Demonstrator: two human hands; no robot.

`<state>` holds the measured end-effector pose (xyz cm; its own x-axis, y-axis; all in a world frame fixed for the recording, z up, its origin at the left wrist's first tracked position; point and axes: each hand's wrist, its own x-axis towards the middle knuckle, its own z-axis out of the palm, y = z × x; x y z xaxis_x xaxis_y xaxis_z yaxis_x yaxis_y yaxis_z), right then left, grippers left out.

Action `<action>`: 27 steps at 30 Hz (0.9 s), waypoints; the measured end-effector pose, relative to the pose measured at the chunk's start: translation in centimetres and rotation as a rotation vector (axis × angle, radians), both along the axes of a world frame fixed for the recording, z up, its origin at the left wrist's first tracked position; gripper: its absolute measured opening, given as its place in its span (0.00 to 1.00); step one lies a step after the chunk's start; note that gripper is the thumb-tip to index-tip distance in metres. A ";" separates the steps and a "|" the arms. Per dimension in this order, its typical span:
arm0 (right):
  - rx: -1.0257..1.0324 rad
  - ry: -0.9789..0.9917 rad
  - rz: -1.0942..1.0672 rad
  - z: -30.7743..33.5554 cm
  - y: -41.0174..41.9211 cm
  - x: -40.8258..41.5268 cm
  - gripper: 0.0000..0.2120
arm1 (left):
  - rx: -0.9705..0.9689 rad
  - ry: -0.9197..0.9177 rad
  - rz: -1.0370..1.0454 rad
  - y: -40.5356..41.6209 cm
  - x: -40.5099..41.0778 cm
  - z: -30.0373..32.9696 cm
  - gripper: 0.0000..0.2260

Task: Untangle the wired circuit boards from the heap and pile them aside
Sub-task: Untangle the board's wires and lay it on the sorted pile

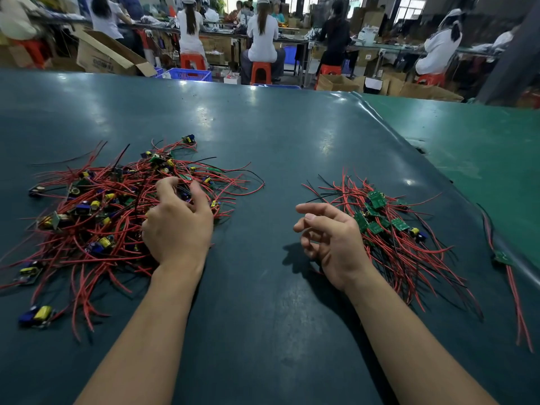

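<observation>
On the dark teal desk a tangled heap of red-wired circuit boards sprawls at the left, and the left hand lies over its right edge, palm down, fingers curled into the wires. The fingertips dip among red leads near the heap's middle, but whether this grip has actually closed on a board or wire cannot be told (the strands hide the finger ends). The right hand hovers over bare desk between the two clusters, its grip loose and holding nothing, fingers relaxed and half curled with the palm turned leftward. Just beside its back, to the right, lies the sorted pile, its green boards gathered near the top and the red wires fanning toward the near edge; the hand's knuckles sit near the pile's left fringe. A separate wired board lies well apart at the far right, by the seam with a lighter green mat. Beyond the desk, people sit on red stools at benches.
</observation>
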<state>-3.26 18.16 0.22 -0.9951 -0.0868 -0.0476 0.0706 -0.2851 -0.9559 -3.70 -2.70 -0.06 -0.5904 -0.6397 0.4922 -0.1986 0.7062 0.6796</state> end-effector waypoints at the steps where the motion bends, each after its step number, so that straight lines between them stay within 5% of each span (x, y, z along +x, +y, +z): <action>1: 0.000 -0.001 0.001 0.0 0.0 0.1 0.09 | -0.015 -0.077 0.024 -0.2 -0.2 -0.3 0.20; 7: -0.004 -0.002 0.003 0.1 0.0 0.2 0.09 | -0.113 -0.296 0.027 -0.4 -0.4 -0.6 0.17; 11: -0.001 -0.004 0.006 0.2 0.0 0.2 0.09 | -0.076 -0.107 0.071 -0.9 -0.4 -0.5 0.09; 16: -0.003 -0.006 0.011 0.2 0.1 0.2 0.09 | -0.134 -0.188 0.099 -1.4 -0.7 -0.8 0.26; 22: 0.014 0.000 0.015 0.2 0.0 0.2 0.09 | -0.386 0.001 -0.061 0.2 -0.5 -0.9 0.11; 27: 0.015 -0.002 0.019 0.2 0.0 0.2 0.09 | -0.496 -0.443 -0.081 1.6 -0.6 -1.5 0.17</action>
